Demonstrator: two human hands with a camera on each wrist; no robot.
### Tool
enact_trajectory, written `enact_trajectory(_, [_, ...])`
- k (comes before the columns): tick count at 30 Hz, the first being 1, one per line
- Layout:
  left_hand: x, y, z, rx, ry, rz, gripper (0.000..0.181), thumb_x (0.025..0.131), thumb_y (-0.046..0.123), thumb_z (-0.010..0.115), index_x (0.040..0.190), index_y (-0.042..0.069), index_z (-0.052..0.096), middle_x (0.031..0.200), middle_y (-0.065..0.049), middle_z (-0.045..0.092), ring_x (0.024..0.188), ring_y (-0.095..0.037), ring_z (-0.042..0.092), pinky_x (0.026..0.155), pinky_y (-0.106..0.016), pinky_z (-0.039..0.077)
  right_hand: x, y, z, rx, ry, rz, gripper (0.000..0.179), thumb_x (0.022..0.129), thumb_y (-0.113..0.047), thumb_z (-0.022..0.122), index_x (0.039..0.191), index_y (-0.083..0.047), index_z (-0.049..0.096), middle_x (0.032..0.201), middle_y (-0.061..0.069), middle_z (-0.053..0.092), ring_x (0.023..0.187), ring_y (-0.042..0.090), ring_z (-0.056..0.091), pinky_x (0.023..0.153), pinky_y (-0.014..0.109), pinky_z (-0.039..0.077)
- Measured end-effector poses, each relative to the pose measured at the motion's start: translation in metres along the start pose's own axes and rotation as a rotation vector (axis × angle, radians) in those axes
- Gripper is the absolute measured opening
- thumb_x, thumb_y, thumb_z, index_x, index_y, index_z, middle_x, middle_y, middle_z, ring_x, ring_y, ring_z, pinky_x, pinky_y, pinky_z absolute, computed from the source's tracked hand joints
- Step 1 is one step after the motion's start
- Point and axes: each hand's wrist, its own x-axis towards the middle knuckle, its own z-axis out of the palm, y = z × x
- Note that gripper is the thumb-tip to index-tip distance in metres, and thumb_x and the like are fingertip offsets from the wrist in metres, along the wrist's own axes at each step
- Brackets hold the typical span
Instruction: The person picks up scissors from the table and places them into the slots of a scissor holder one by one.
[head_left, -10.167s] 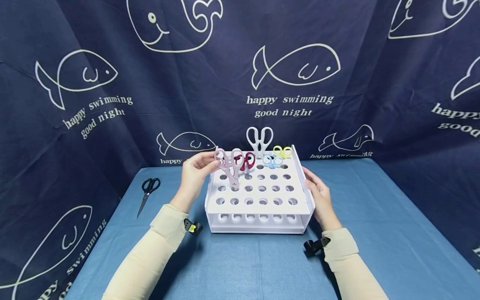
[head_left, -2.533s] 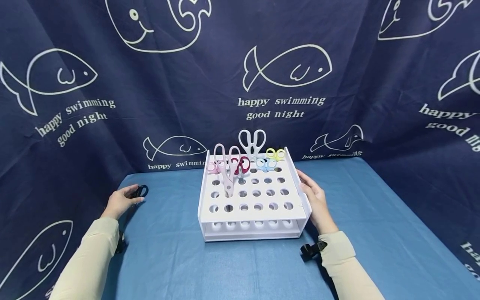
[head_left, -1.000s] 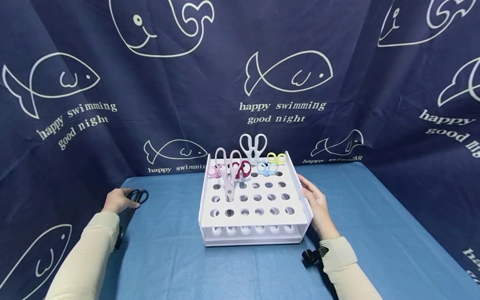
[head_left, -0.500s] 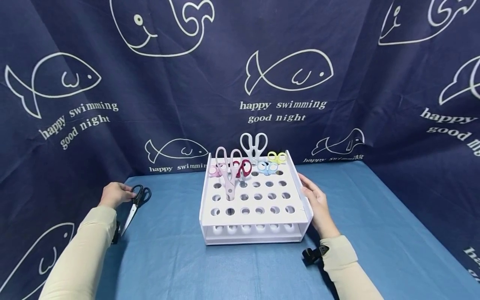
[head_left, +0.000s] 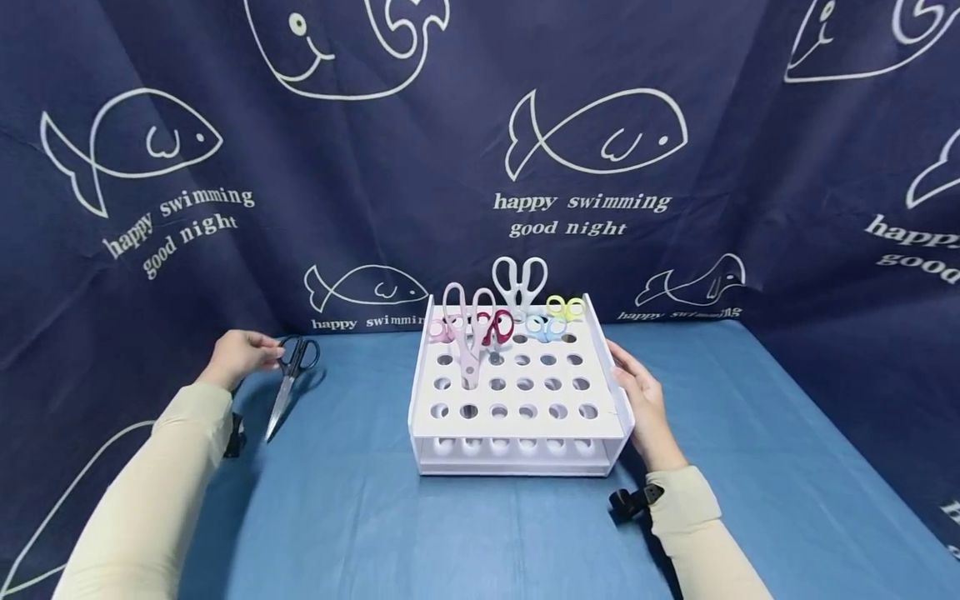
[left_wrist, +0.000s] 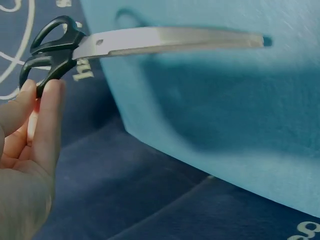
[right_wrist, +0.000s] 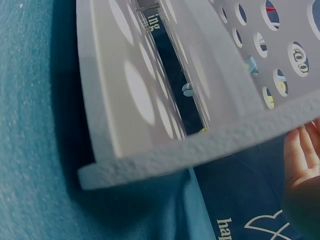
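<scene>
My left hand (head_left: 243,357) pinches one handle ring of the black-handled scissors (head_left: 285,390) between thumb and fingertips at the table's far left. Their silver blades (left_wrist: 165,41) are together and point down toward the table in the head view, with a shadow beside them. A white rack (head_left: 525,427) with rows of round holes stands mid-table. My right hand (head_left: 645,408) lies along its right side panel, fingers extended against the outer face. Large pale pink scissors (head_left: 469,367) stand in a hole left of centre in the rack, handles up.
Toward the rack's back stand white scissors (head_left: 519,310), dark red scissors (head_left: 505,327), light blue scissors (head_left: 546,328), yellow scissors (head_left: 565,310) and small pink scissors (head_left: 437,337). A dark blue fish-print curtain (head_left: 420,200) hangs behind the blue table (head_left: 480,542).
The left hand has left the pale pink scissors standing in the rack, gone left and picked up the black scissors, which lay on the table. The right hand stays at the rack.
</scene>
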Motion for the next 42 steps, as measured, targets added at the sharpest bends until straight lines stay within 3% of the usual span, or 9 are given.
enact_trajectory(6, [-0.001, 0.027, -0.002, -0.157, 0.077, 0.057, 0.032, 0.091, 0.002, 0.063, 0.115, -0.018, 0.058, 0.073, 0.01, 0.066, 0.061, 0.001, 0.066, 0.065, -0.02, 0.059, 0.002, -0.003, 0.0, 0.008, 0.001, -0.009, 0.049, 0.102, -0.021, 0.048, 0.147, -0.003, 0.04, 0.135, -0.006, 0.053, 0.114, 0.003, 0.055, 0.089, 0.013, 0.05])
enact_trajectory(13, [-0.008, 0.047, 0.007, -0.232, 0.176, 0.11, 0.03, 0.091, 0.005, 0.065, 0.114, -0.014, 0.061, 0.062, 0.026, 0.059, 0.059, 0.005, 0.065, 0.065, -0.018, 0.058, 0.0, -0.004, -0.001, 0.007, -0.01, 0.009, 0.05, 0.102, -0.023, 0.048, 0.148, -0.003, 0.038, 0.133, -0.006, 0.054, 0.111, 0.002, 0.056, 0.087, 0.014, 0.051])
enact_trajectory(21, [-0.014, 0.073, 0.019, -0.329, 0.196, 0.188, 0.027, 0.09, 0.001, 0.065, 0.112, -0.014, 0.062, 0.069, 0.014, 0.066, 0.06, 0.004, 0.066, 0.07, -0.021, 0.059, -0.004, -0.004, -0.003, 0.006, -0.006, -0.001, 0.05, 0.102, -0.021, 0.047, 0.147, -0.001, 0.039, 0.126, -0.009, 0.057, 0.104, 0.0, 0.06, 0.083, 0.014, 0.054])
enact_trajectory(30, [-0.025, 0.099, 0.014, -0.428, 0.221, 0.273, 0.029, 0.089, 0.002, 0.067, 0.112, -0.015, 0.06, 0.068, 0.019, 0.066, 0.063, 0.003, 0.068, 0.069, -0.019, 0.058, -0.002, -0.003, -0.001, 0.014, -0.01, -0.004, 0.051, 0.102, -0.023, 0.048, 0.147, -0.002, 0.039, 0.129, -0.009, 0.056, 0.108, 0.0, 0.058, 0.085, 0.014, 0.053])
enact_trajectory(34, [-0.032, 0.115, 0.014, -0.542, 0.237, 0.296, 0.024, 0.088, -0.001, 0.066, 0.108, -0.014, 0.062, 0.069, 0.015, 0.069, 0.063, 0.001, 0.068, 0.068, -0.018, 0.058, -0.003, -0.003, -0.003, 0.006, -0.009, -0.004, 0.051, 0.102, -0.023, 0.048, 0.147, -0.001, 0.039, 0.129, -0.01, 0.056, 0.108, 0.0, 0.058, 0.085, 0.013, 0.052])
enact_trajectory(40, [-0.055, 0.143, 0.012, -0.742, 0.258, 0.364, 0.011, 0.084, -0.012, 0.066, 0.093, -0.006, 0.066, 0.071, 0.002, 0.072, 0.062, -0.006, 0.069, 0.065, -0.02, 0.059, -0.004, -0.003, -0.001, 0.0, 0.0, 0.007, 0.05, 0.101, -0.022, 0.049, 0.146, -0.002, 0.04, 0.124, -0.013, 0.058, 0.106, -0.001, 0.058, 0.083, 0.013, 0.053])
enact_trajectory(42, [-0.055, 0.147, 0.013, -0.792, 0.269, 0.388, 0.012, 0.083, -0.012, 0.067, 0.089, -0.002, 0.068, 0.073, 0.001, 0.072, 0.062, -0.007, 0.069, 0.065, -0.021, 0.059, -0.004, -0.004, -0.001, 0.001, 0.006, 0.008, 0.05, 0.101, -0.022, 0.049, 0.146, -0.002, 0.04, 0.123, -0.013, 0.058, 0.105, -0.001, 0.059, 0.082, 0.013, 0.053])
